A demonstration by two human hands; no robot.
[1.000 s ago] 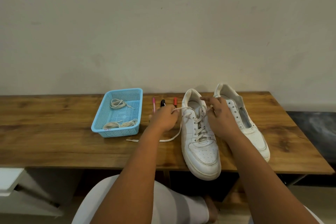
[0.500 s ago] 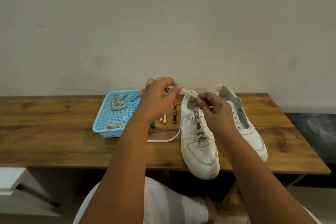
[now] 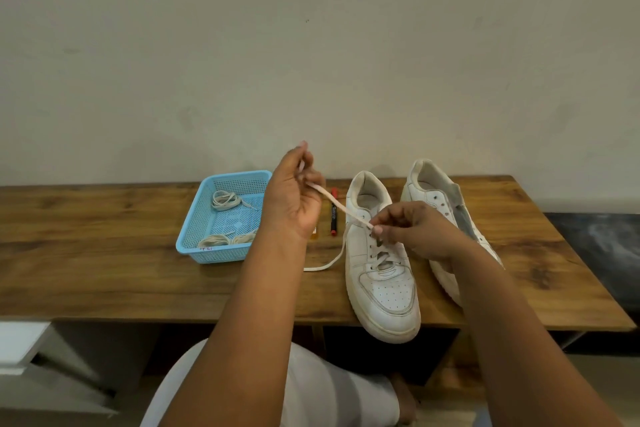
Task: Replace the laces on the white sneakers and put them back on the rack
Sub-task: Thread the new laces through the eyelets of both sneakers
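Two white sneakers stand on the wooden table (image 3: 104, 270). The left sneaker (image 3: 381, 274) is partly laced, its toe over the front edge. The right sneaker (image 3: 446, 204) has bare eyelets and is partly hidden by my right arm. A white lace (image 3: 337, 204) runs taut from my raised left hand (image 3: 294, 198), which pinches it, down to my right hand (image 3: 412, 232), which pinches it over the left sneaker's upper eyelets. Another lace end (image 3: 332, 258) trails onto the table left of that shoe.
A light blue mesh basket (image 3: 194, 236) at the left holds several coiled laces (image 3: 225, 199). A red-capped marker (image 3: 334, 215) lies between the basket and the sneakers, others hidden behind my left hand. A plain wall runs behind the table.
My left hand has risen from the table, drawing the lace up and away to the left until taut. My right hand stays over the left sneaker's eyelets.
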